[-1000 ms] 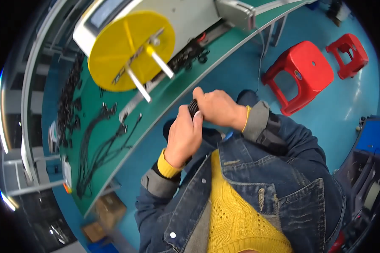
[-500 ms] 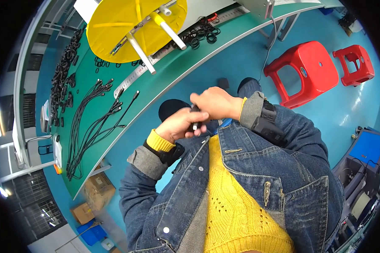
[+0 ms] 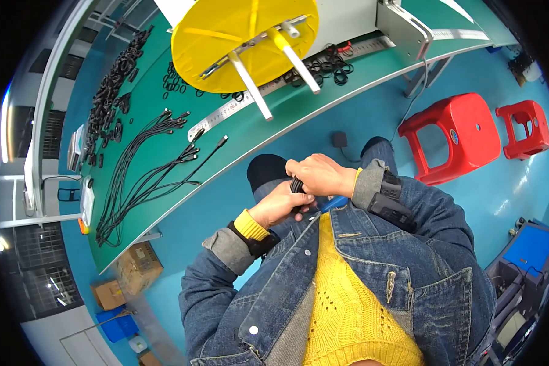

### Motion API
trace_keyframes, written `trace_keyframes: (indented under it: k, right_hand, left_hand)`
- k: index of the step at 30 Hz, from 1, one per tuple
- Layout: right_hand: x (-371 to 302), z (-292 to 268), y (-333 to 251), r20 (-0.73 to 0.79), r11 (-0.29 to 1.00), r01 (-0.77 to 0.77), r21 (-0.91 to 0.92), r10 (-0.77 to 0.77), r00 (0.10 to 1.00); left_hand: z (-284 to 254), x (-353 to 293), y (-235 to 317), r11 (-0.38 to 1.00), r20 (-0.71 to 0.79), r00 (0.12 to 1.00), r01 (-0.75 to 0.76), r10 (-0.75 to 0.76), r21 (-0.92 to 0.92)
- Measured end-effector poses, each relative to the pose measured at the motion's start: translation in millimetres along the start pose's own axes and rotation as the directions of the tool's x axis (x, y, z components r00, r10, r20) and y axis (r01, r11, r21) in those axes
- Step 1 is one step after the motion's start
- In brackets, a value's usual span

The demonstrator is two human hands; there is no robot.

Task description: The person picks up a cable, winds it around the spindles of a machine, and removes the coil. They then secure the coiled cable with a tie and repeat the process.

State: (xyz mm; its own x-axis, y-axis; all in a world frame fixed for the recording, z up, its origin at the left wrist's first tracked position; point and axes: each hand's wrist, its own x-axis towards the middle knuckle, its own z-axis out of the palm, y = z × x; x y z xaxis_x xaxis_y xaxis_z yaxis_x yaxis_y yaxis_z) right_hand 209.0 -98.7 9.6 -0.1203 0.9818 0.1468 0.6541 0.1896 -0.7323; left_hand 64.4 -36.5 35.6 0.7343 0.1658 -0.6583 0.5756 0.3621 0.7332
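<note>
Left hand (image 3: 279,204) and right hand (image 3: 321,174) sit lower and further right in the view than half a second earlier, as does the green bench (image 3: 248,131). Black cable bundle (image 3: 296,185): between both hands, in front of the denim jacket (image 3: 372,244). Left fingers: curled closed around the bundle, thumb across it. Right fingers: bent closed at its upper end, tips partly hidden. Loose cables (image 3: 107,224) lie on the bench.
</note>
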Motion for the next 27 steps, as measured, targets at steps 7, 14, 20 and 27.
trace_keyframes:
  k: [7, 14, 20, 27]
  right_hand:
    - [12.4, 9.7, -1.0, 0.078, 0.989, -0.019, -0.146, 0.030, 0.996]
    - [21.7, -42.6, 16.0, -0.405, 0.995, 0.089, -0.038, -0.097, 0.909]
    - [66.7, -89.5, 48.9, -0.520, 0.801, -0.208, -0.562, -0.146, 0.842]
    - [63.4, -86.1, 46.4, -0.605, 0.980, -0.112, -0.163, -0.009, 0.796]
  left_hand:
    - [-4.1, -2.7, -11.9, 0.950, -0.007, 0.997, 0.065, -0.070, -0.307]
    - [-22.0, -4.8, -5.5, 0.896, -0.149, 0.980, -0.185, 0.134, -0.404]
    - [-2.6, 0.9, 15.2, 0.892, -0.101, 0.975, -0.221, 0.197, -0.395]
    - [-13.5, 6.8, 42.5, 0.865, -0.185, 0.933, -0.355, 0.308, -0.353]
